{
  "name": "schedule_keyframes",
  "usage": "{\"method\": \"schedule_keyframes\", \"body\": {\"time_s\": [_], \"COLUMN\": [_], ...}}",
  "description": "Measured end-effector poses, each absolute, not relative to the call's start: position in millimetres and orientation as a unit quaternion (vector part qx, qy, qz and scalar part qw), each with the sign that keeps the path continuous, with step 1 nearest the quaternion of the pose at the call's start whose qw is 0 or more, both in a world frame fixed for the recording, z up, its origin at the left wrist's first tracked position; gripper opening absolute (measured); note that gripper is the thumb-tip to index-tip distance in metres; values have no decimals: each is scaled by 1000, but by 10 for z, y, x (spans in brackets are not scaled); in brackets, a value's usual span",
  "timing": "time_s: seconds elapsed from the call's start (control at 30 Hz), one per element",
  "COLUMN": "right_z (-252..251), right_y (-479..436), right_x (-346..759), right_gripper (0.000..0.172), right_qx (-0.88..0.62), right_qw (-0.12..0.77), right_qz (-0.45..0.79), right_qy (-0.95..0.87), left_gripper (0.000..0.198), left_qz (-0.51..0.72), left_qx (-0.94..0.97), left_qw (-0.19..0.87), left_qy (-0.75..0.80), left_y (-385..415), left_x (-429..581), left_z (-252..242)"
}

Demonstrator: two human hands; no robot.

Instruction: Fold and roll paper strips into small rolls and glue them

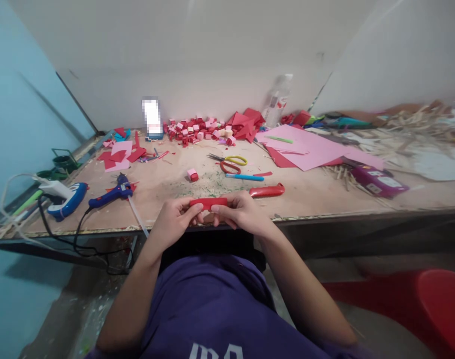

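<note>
A small red strip of paper (208, 203) is held level between my two hands, above the table's front edge. My left hand (178, 217) pinches its left end, thumb on the near face and fingers behind. The right end is gripped the same way by my right hand (241, 213). Just beyond my hands lies a little pink and red paper cube (192, 174). A red utility knife (267, 191) rests beyond my right hand, with a blue pen (245, 177) and yellow-and-red-handled scissors (230, 160) farther back.
A blue glue gun (111, 193) and a power strip (68, 202) with cables lie at left. Many paper cubes (197, 128) are heaped by the wall. Pink paper sheets (305, 149), a plastic bottle (278, 102) and a purple box (379, 180) are at right. A red stool (442, 304) stands below.
</note>
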State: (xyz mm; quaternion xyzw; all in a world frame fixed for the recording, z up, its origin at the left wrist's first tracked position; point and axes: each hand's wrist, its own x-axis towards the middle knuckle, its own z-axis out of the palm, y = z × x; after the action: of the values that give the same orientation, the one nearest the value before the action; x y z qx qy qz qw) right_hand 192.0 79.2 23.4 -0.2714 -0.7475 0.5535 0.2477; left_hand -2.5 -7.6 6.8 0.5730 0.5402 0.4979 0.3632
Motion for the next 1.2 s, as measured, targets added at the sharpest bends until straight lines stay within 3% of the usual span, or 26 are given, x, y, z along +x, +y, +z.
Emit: {"method": "schedule_keyframes", "body": {"time_s": [0.2,0.43,0.67,0.87,1.2], "right_z": [247,227,220,198,233], "right_y": [807,795,801,786,796], "right_x": [1921,1916,1942,1945,1936], "right_gripper": [35,42,43,35,44], "right_qx": [-264,-264,-259,-252,-273], "right_qw": [271,286,291,307,275], "right_qz": [563,608,632,608,570], "right_qy": [-735,-692,-669,-688,-724], "left_gripper": [31,33,34,30,26], "left_qz": [496,570,582,570,570], "left_qx": [573,502,460,485,506], "left_qw": [372,379,445,425,388], "left_qy": [537,528,503,510,519], "left_y": [-83,-62,-65,-64,-80], "left_x": [-40,-15,-26,-15,-15], "left_z": [74,51,93,115,74]}}
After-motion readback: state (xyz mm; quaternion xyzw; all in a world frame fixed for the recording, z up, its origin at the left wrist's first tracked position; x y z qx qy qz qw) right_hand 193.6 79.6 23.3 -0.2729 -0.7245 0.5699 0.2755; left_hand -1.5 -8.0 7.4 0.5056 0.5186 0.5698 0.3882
